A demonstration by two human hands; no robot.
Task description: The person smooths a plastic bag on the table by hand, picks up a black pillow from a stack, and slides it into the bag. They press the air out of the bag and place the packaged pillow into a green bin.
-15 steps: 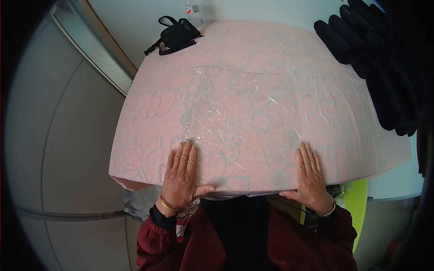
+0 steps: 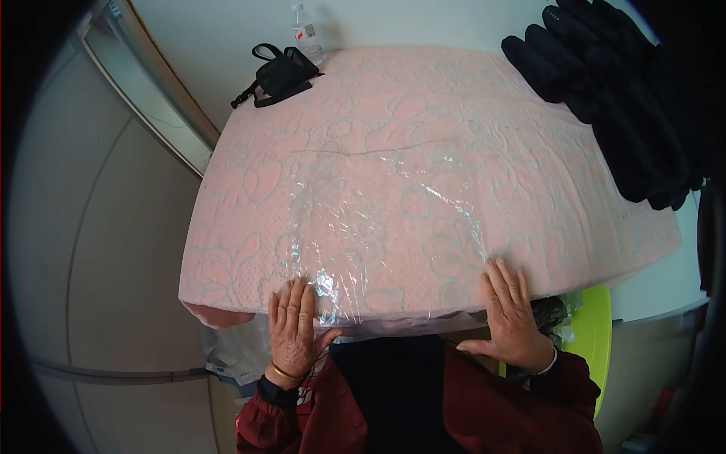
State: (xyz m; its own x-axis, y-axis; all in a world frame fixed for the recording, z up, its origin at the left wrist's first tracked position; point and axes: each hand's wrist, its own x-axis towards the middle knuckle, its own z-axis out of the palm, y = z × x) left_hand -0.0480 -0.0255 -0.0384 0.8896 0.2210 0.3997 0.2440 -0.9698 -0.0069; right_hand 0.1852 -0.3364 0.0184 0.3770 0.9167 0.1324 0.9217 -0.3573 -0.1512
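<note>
A clear, creased plastic sheet (image 2: 378, 234) lies spread over pink-patterned cloth (image 2: 552, 189)

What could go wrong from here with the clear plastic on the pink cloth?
The clear plastic sheet appears to reach the near edge of the pink floral cloth, so it might slip off if the left hand and right hand lift. It is creased, so uneven pressing could deepen the wrinkles.

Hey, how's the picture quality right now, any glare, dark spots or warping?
Head view: bright glare streaks on the clear plastic film, strongest near its lower left; head view: the black padded bundle loses detail in its darkest folds; head view: wide-angle distortion bows the seams of the grey panels, and corners fall to black; head view: label print on the bottle is too small to read.
</note>
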